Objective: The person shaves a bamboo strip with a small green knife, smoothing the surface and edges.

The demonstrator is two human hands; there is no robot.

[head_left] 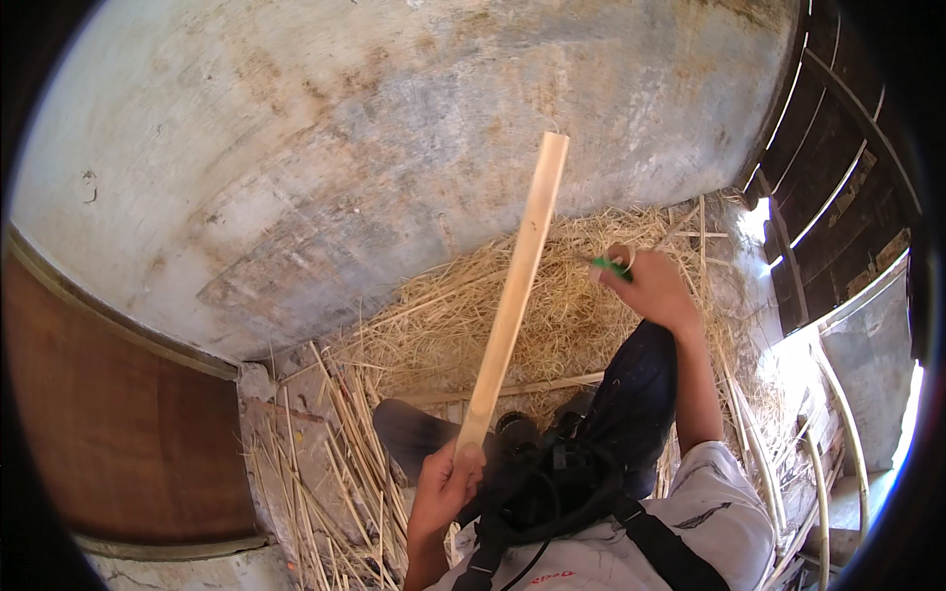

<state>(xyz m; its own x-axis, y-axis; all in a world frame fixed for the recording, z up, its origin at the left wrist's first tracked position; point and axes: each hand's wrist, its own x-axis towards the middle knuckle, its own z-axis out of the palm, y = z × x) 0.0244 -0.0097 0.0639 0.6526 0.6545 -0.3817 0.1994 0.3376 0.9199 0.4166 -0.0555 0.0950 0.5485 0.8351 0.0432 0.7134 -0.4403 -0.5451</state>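
My left hand (448, 488) grips the lower end of a long, pale split bamboo piece (517, 286). The bamboo slants upward and a little to the right, its far end in front of the wall. To the right of it, and apart from it, my right hand (650, 284) is closed round a green-handled tool (613, 268), which looks like a small knife. Its blade is thin and hard to make out, pointing left toward the bamboo. A thin pale curl shows at the right fingers.
A heap of straw-like shavings (414, 335) covers the floor ahead. Many thin bamboo sticks (340, 463) lie at my left, and longer poles (838, 414) stand at the right. A stained grey wall (414, 128) rises in front; a brown panel (128, 404) is at the left.
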